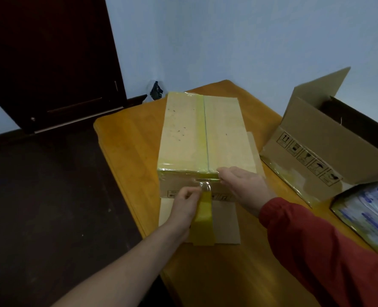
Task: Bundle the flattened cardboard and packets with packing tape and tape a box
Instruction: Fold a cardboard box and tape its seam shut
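1. Cardboard box (183,134), closed, sits mid-table (126,147) on a sheet of flattened cardboard (225,224). Yellowish tape already covers its top seam.
2. Left hand (183,207): its fingers (192,191) pinch a strip of packing tape (203,216) that runs down from the box's near face. Risk: a loose pinch could let the strip spring back and stick to itself.
3. Right hand (243,187): it lies on the near top edge with fingers stretched out, pressing where the tape meets the box. Risk: if this pressure eases while the left hand pulls, the stuck end may peel off.
4. Risk: a pull off the seam line would probably lay the tape crooked or wrinkled.
5. Risk: the strip hangs just above the flattened cardboard and could catch on it.
6. An open box (316,138) and a wrapped bundle of packets (365,213) lie to the right, apart from the work, so they seem unlikely to interfere.
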